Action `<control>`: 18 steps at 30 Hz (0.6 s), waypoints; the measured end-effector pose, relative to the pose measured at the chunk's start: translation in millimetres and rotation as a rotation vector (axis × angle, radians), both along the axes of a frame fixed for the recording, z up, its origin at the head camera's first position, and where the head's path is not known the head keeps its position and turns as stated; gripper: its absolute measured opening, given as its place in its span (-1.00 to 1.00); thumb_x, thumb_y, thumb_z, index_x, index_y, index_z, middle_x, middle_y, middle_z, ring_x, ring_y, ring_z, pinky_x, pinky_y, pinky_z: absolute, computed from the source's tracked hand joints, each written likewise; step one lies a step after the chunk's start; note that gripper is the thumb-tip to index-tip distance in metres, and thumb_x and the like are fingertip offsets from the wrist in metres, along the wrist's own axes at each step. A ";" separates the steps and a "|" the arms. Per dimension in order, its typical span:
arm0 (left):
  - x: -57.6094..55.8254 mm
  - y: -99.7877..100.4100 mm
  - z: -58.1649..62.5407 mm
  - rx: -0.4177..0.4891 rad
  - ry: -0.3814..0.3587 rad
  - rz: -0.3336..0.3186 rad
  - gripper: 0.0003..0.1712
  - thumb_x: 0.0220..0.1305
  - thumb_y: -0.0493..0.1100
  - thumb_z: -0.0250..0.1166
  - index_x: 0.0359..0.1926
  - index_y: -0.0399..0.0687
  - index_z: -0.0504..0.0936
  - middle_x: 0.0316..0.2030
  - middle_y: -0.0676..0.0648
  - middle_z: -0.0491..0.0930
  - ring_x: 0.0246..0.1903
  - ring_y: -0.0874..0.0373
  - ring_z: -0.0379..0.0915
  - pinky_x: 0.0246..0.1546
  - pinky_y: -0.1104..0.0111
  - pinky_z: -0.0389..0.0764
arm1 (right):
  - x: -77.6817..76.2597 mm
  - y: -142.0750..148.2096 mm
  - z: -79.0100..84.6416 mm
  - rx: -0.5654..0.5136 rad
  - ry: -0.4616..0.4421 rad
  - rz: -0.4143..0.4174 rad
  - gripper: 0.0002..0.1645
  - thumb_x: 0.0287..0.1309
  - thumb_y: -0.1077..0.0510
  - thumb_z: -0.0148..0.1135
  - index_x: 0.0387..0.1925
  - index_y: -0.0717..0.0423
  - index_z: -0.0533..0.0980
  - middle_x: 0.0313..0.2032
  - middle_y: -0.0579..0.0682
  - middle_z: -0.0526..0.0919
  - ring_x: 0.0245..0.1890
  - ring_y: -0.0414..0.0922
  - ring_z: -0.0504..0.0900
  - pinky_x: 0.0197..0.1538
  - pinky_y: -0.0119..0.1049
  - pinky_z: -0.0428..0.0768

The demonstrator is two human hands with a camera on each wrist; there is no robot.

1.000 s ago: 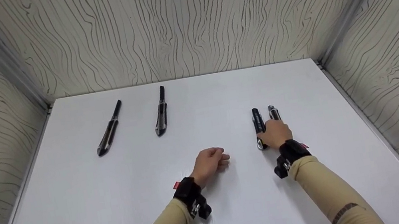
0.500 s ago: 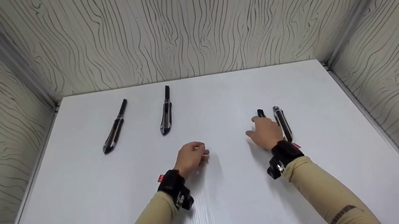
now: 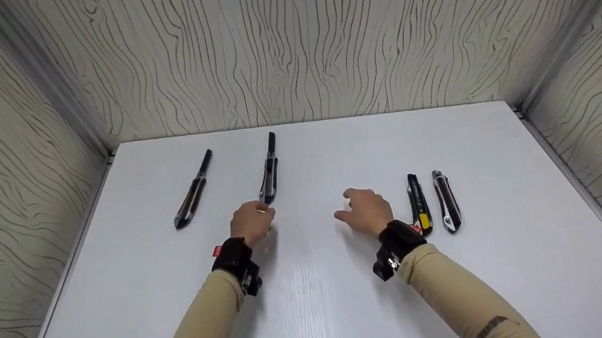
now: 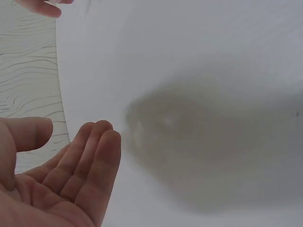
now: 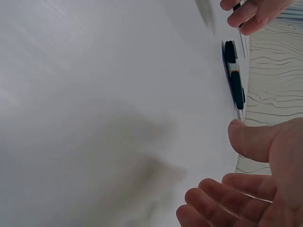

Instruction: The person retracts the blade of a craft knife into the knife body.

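Note:
Four knives being more than I count, several utility knives lie on the white table (image 3: 321,288). In the head view, one long-bladed utility knife (image 3: 191,199) lies at the far left. Another with its blade out (image 3: 270,177) points away, its handle end right at the fingertips of my left hand (image 3: 252,224). My left hand holds nothing, its fingers gently bent and the thumb apart. Right of centre, my right hand (image 3: 367,211) hovers over the table, fingers loosely spread. Beside its wrist lie a black and yellow utility knife (image 3: 419,204) and a silver and black one (image 3: 447,202).
Wood-patterned panels (image 3: 279,38) stand behind the table and on both sides. Each wrist wears a black strap with a small camera. In the right wrist view, a utility knife (image 5: 235,78) lies between the two hands.
My right hand has left the two right-hand knives and moved left. My left hand has moved left and forward to the handle end of a long-bladed knife. The view has shifted slightly.

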State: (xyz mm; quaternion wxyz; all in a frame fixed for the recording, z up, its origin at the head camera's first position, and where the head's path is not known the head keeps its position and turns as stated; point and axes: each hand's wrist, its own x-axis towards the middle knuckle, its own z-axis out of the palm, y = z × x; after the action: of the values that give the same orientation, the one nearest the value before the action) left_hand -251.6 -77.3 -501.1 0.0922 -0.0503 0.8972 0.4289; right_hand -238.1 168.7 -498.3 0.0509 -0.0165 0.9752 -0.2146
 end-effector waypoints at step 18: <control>-50.5 -2.1 -15.5 -0.172 0.007 0.104 -0.43 0.27 0.00 0.23 0.14 -0.34 0.54 0.05 -0.32 0.61 0.00 -0.18 0.58 0.05 0.04 0.59 | -0.3 -23.1 -3.1 -0.047 -0.035 0.028 -0.41 0.12 -0.10 0.33 0.08 0.17 0.55 -0.18 0.09 0.73 -0.18 0.05 0.68 -0.14 -0.02 0.64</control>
State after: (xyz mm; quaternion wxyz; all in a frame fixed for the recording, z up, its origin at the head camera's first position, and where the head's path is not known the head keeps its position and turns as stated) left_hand -302.1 -79.4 -516.6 0.0619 -0.1031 0.9272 0.3547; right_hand -238.5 145.6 -501.4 0.0706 -0.0276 0.9685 -0.2370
